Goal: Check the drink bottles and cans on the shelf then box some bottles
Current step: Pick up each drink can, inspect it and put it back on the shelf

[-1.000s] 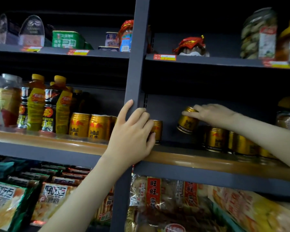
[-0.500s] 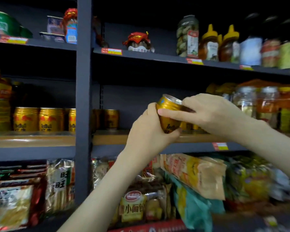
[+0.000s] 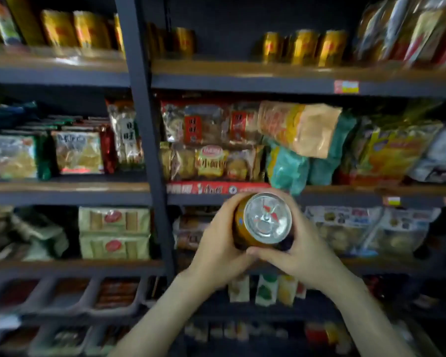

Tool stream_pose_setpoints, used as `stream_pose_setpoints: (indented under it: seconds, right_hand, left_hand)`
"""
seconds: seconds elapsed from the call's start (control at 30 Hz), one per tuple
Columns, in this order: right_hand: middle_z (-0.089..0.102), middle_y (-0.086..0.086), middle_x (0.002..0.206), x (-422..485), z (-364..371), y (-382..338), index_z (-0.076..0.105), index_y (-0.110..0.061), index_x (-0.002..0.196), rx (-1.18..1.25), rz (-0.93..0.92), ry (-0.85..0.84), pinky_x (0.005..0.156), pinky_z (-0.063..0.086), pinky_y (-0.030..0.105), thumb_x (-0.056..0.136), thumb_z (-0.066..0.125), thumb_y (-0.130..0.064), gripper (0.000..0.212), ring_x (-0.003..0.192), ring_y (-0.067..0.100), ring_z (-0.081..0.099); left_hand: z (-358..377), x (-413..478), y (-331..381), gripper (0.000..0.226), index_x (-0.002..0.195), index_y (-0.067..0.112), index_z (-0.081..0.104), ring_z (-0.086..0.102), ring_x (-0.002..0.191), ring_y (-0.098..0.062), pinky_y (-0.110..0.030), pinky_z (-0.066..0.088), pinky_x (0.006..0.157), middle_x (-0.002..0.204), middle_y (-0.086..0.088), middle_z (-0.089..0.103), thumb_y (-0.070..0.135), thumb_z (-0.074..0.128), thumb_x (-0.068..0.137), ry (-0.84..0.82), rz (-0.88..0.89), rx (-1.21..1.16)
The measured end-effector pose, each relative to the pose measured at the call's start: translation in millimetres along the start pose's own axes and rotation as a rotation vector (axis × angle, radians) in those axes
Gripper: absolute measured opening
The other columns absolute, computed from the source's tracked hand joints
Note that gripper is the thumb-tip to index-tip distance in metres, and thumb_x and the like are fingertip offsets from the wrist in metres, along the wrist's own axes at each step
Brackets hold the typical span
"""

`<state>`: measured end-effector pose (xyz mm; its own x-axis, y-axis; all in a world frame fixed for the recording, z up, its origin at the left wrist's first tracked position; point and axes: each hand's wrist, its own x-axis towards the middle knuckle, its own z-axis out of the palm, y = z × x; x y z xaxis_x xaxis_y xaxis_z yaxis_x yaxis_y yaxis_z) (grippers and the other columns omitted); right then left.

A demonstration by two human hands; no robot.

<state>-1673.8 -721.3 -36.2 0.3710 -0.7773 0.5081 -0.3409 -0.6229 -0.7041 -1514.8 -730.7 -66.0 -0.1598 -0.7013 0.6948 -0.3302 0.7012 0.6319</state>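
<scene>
Item: one gold can (image 3: pixel 264 221), held in front of my chest between both hands, its silver top with pull tab turned up toward my eyes, which I judge is so the lid and seal can be checked.

Left hand (image 3: pixel 218 249): closed round the can's left side and underside, fingers curled behind it.
Right hand (image 3: pixel 307 249): closed round the right side, thumb meeting the left thumb below the rim. Two hands give a steady hold for turning it.

Stock above my hands: more gold cans (image 3: pixel 304 47) in a row on the upper shelf (image 3: pixel 268 73), upright, well apart from the held one.

Not legible: the can's label, hidden by my palms; lid markings, blurred. Snack packs (image 3: pixel 299 127) beyond my hands are smeared. No box in view.
</scene>
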Motion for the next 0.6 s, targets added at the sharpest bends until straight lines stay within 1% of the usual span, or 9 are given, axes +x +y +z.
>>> stream_pose_setpoints:
  seconds: [0.07, 0.13, 0.17, 0.27, 0.3, 0.37, 0.47, 0.53, 0.6]
  right_hand:
    - [0.047, -0.043, 0.119, -25, 18, 5, 0.038, -0.048, 0.122, 0.023, 0.064, -0.055, 0.089, 0.036, 0.001, 0.069, 0.085, -0.024, 0.075, 0.115, -0.019, 0.045]
    - [0.047, -0.046, 0.118, -40, 30, 8, 0.039, -0.05, 0.121, 0.041, 0.106, -0.07, 0.089, 0.036, 0.001, 0.068, 0.085, -0.024, 0.076, 0.114, -0.02, 0.045]
    - [0.047, -0.047, 0.117, -48, 38, 9, 0.039, -0.051, 0.121, 0.063, 0.148, -0.074, 0.089, 0.037, 0.002, 0.067, 0.085, -0.025, 0.076, 0.114, -0.02, 0.045]
    - [0.051, -0.048, 0.11, -71, 57, 7, 0.041, -0.049, 0.118, 0.147, 0.263, -0.082, 0.085, 0.039, 0.002, 0.067, 0.086, -0.017, 0.075, 0.109, -0.021, 0.048]
    - [0.054, -0.045, 0.108, -77, 62, 7, 0.044, -0.047, 0.117, 0.171, 0.298, -0.07, 0.083, 0.041, 0.002, 0.067, 0.086, -0.015, 0.073, 0.106, -0.019, 0.051]
    - [0.064, -0.031, 0.104, -85, 70, 8, 0.054, -0.042, 0.114, 0.251, 0.399, -0.025, 0.079, 0.046, 0.008, 0.067, 0.085, -0.017, 0.062, 0.1, -0.01, 0.06]
    - [0.073, -0.006, 0.101, -95, 86, 13, 0.064, -0.027, 0.11, 0.621, 0.642, 0.092, 0.075, 0.055, 0.025, 0.072, 0.075, -0.029, 0.039, 0.097, 0.013, 0.069]
    - [0.073, 0.006, 0.105, -101, 104, 12, 0.063, -0.018, 0.116, 0.944, 0.825, 0.185, 0.078, 0.057, 0.036, 0.077, 0.066, -0.036, 0.043, 0.095, 0.021, 0.071]
    - [0.072, 0.011, 0.11, -102, 122, 9, 0.062, -0.013, 0.12, 1.177, 0.971, 0.227, 0.077, 0.057, 0.037, 0.08, 0.062, -0.041, 0.049, 0.096, 0.025, 0.071]
  left_hand:
    - [4, -37, -2, 0.073, 0.128, 0.063, 0.03, 0.05, 0.121, 0.005, -0.021, 0.046, 0.097, 0.129, 0.037, 0.045, 0.039, 0.073, 0.074, 0.005, -0.114, -0.002]
    - [3, -63, -3, 0.066, 0.127, 0.055, 0.036, 0.049, 0.119, 0.01, -0.01, 0.041, 0.094, 0.127, 0.04, 0.045, 0.037, 0.072, 0.074, 0.013, -0.163, -0.006]
    - [2, -75, -5, 0.065, 0.127, 0.051, 0.036, 0.048, 0.119, 0.011, -0.008, 0.04, 0.092, 0.126, 0.04, 0.045, 0.035, 0.073, 0.075, -0.001, -0.193, 0.014]
    - [-2, -104, -6, 0.069, 0.126, 0.048, 0.038, 0.051, 0.117, 0.008, -0.008, 0.042, 0.09, 0.124, 0.031, 0.051, 0.022, 0.076, 0.075, -0.044, -0.288, 0.005]
    - [-2, -112, -7, 0.07, 0.126, 0.048, 0.038, 0.051, 0.117, 0.009, -0.008, 0.042, 0.09, 0.124, 0.028, 0.052, 0.019, 0.077, 0.075, -0.067, -0.308, 0.008]
    - [-4, -121, -6, 0.074, 0.129, 0.049, 0.034, 0.051, 0.117, 0.008, -0.013, 0.045, 0.092, 0.128, 0.024, 0.05, 0.021, 0.078, 0.076, -0.127, -0.369, -0.003]
    - [-12, -136, -5, 0.076, 0.136, 0.045, 0.03, 0.047, 0.121, 0.007, -0.015, 0.046, 0.094, 0.133, 0.028, 0.043, 0.03, 0.079, 0.079, -0.17, -0.426, -0.041]
    - [-23, -146, -5, 0.074, 0.137, 0.04, 0.035, 0.044, 0.127, 0.004, -0.021, 0.045, 0.1, 0.137, 0.028, 0.041, 0.036, 0.079, 0.077, -0.202, -0.433, -0.047]
    - [-36, -154, -5, 0.077, 0.139, 0.041, 0.033, 0.04, 0.131, 0.003, -0.024, 0.042, 0.105, 0.143, 0.024, 0.036, 0.038, 0.079, 0.077, -0.265, -0.425, -0.004]
